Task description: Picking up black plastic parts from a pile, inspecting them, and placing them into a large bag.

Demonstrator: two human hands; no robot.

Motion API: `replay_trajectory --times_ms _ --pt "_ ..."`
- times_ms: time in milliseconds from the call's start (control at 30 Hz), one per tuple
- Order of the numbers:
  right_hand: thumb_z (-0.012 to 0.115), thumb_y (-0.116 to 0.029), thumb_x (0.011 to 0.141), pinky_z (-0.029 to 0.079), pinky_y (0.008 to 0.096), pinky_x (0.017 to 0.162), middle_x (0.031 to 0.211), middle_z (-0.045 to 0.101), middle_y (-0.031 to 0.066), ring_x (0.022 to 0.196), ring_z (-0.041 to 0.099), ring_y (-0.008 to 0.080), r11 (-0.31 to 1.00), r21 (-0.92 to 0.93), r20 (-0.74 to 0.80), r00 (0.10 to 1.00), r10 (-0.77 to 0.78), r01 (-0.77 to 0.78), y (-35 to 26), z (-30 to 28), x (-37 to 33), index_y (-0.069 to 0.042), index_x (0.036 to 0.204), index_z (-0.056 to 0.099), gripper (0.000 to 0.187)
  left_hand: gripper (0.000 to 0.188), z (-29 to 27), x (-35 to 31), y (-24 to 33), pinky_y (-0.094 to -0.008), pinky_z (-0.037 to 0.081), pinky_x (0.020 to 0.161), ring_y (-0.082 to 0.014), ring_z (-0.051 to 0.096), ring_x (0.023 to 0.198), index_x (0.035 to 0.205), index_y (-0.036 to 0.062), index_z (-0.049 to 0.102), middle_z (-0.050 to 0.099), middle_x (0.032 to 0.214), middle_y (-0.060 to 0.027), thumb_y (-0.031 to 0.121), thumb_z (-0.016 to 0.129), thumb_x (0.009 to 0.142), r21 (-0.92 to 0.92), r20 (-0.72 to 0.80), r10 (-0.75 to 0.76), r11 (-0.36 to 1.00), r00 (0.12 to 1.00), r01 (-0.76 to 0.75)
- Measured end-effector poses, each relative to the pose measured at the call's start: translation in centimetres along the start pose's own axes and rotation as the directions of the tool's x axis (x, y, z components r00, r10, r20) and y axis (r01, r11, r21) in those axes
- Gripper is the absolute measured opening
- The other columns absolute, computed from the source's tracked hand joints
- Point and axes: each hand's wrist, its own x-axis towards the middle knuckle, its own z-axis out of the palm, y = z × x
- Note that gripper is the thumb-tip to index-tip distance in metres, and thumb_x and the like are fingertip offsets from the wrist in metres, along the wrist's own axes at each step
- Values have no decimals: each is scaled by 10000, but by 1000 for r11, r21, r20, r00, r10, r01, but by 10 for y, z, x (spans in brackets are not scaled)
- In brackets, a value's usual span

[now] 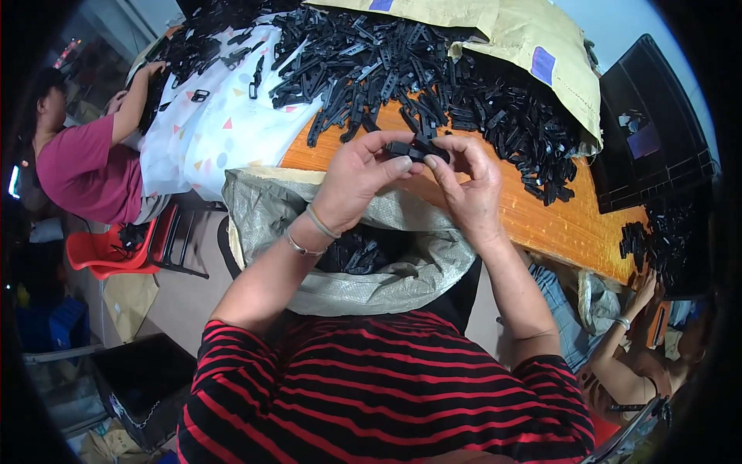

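Note:
My left hand (357,176) and my right hand (473,184) meet over the table's near edge. Between both sets of fingertips is a small black plastic part (399,148), pinched by the thumbs and forefingers. Fingers cover much of it, so I cannot tell whether it is one piece or two joined. Just beyond lies a large heap of long, slotted black plastic parts (386,58). Below my wrists a woven grey sack (433,267) gapes wide, with more black parts (357,254) inside.
Yellowish paper sacking (502,31) drapes over the heap on the orange wooden table (533,224). A black crate (653,127) stands at the right. One person (89,166) works at the left beside a red chair (108,251), another (638,356) at the lower right.

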Motion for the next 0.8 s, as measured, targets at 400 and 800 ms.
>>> replay_trajectory --times_ms 400,800 --pt "678 37 861 518 213 731 904 658 26 816 615 56 944 269 27 982 189 -189 -6 10 -13 17 1069 615 218 354 2 -5 1 -229 537 774 -104 635 863 1263 -22 522 625 1041 -71 11 606 920 126 70 197 971 978 -204" --pt "723 -5 821 509 233 733 961 629 38 870 599 84 995 84 -64 997 -47 53 -11 7 -9 -6 1008 626 211 281 -5 -6 -7 -224 532 796 -82 626 899 1203 -19 562 647 1007 -47 32 601 929 221 8 154 963 988 -152"
